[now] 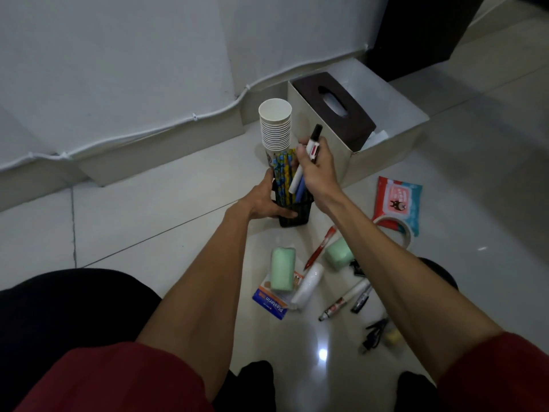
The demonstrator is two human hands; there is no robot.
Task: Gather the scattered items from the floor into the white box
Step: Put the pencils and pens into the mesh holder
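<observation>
Brown tissue holder point(335, 105) is boxed; black mesh cup point(297, 215) is gripped by left hand point(264, 200), white marker point(312, 144) by right hand point(318, 171); five-o'clock floor clutter point(310, 282) is ungathered.

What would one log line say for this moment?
left hand: holds pen holder | right hand: grips markers over it | white box: tissue box inside | floor: red pen, tape, wipes loose

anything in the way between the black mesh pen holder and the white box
No floor item lies between the black mesh pen holder and the white box. The stack of white paper cups stands to the left; a dark brown tissue box fills the box's left part.
</observation>
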